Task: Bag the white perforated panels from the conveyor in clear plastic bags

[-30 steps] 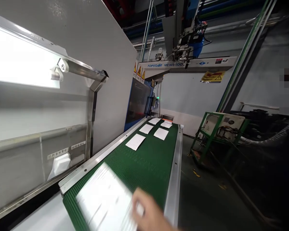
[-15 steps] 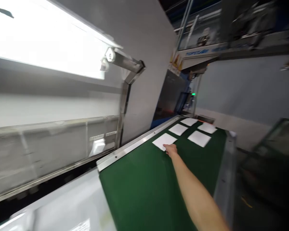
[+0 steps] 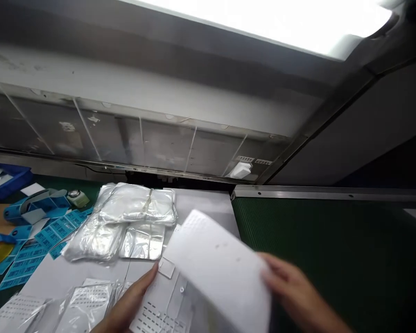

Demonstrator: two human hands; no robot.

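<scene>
My right hand (image 3: 294, 289) grips the right edge of a white plastic panel (image 3: 222, 263), held tilted above the table's edge. Under it lies a second white panel (image 3: 166, 305) with a grid of small holes, and my left hand (image 3: 128, 305) holds that one by its left edge, fingers closed on it. Both hands are low in the view, by the left end of the green conveyor belt (image 3: 333, 249).
Clear plastic bags (image 3: 125, 217) lie in a heap on the white table. Bagged white panels (image 3: 72, 300) rest at the lower left. Blue label sheets (image 3: 31, 252), a blue tape dispenser (image 3: 34, 206) and a blue tray (image 3: 7, 178) stand further left. A bright lamp (image 3: 280, 21) hangs overhead.
The view has swung left from the conveyor to the table. My right hand, which reached out to a panel on the belt, now holds a panel near me; my left hand has come in.
</scene>
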